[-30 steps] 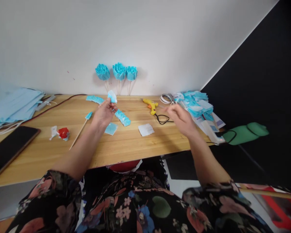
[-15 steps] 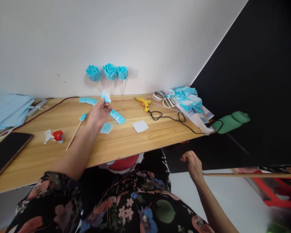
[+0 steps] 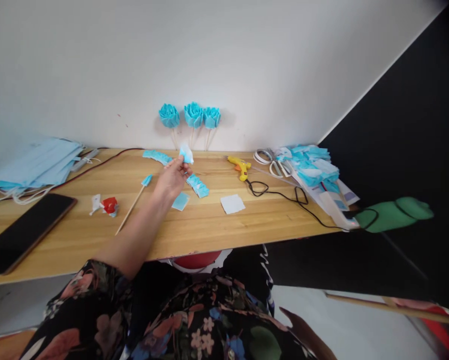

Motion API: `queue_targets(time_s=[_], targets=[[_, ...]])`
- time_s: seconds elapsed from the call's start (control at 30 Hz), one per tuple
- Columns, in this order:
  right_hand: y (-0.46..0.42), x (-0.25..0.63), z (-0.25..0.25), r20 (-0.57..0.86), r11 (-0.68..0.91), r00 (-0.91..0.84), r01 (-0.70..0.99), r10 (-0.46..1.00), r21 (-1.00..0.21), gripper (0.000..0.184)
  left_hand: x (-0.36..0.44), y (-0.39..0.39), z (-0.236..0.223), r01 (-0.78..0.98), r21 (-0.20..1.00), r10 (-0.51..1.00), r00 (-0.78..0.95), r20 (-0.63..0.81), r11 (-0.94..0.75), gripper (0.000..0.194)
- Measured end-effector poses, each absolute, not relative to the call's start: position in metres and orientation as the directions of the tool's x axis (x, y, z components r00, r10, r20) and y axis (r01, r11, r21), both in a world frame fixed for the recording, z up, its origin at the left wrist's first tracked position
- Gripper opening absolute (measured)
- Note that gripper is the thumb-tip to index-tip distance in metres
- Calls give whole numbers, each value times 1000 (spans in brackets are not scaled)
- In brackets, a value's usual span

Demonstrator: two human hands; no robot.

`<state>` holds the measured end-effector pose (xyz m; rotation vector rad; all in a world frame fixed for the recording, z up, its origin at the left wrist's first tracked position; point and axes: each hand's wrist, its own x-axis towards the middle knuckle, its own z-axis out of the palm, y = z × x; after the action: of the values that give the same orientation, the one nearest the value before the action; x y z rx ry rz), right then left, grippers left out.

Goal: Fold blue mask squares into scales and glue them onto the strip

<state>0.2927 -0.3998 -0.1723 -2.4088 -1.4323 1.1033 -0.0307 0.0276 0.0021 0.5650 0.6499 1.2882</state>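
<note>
My left hand [image 3: 175,175] is closed over the table, pinching a small blue-and-white fabric piece [image 3: 186,154] between thumb and fingers. Pleated blue strips [image 3: 198,186] lie just beside and behind this hand. Below it rests a flat blue square [image 3: 180,201], and farther right a white square [image 3: 232,204]. Left of my forearm lies a wooden stick [image 3: 131,207] with a blue tip [image 3: 147,180]. My right hand [image 3: 292,324] is low beside my lap, off the table; it is dark and its fingers are hard to make out.
Three blue fabric flowers [image 3: 193,115] on sticks lean at the wall. A yellow glue gun [image 3: 240,166], scissors [image 3: 280,169], tape roll [image 3: 262,156] and blue scrap pile [image 3: 314,162] occupy the right. At left are face masks [image 3: 40,162], a phone [image 3: 25,232] and a red wrapper [image 3: 110,204].
The view has turned left, so the table contents appear farther right. My right hand has dropped down towards my lap. My left hand keeps its pinch on the fabric piece.
</note>
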Motion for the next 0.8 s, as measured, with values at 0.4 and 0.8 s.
queue_targets(time_s=[0.4, 0.8], targets=[[-222, 237, 24, -165, -55, -157, 541, 974, -839, 40, -22, 9, 4, -531, 838, 960, 277, 33, 124, 30], [-36, 166, 14, 271, 291, -113, 242, 956, -925, 70, -22, 9, -4, -385, 921, 956, 288, 55, 63, 25]])
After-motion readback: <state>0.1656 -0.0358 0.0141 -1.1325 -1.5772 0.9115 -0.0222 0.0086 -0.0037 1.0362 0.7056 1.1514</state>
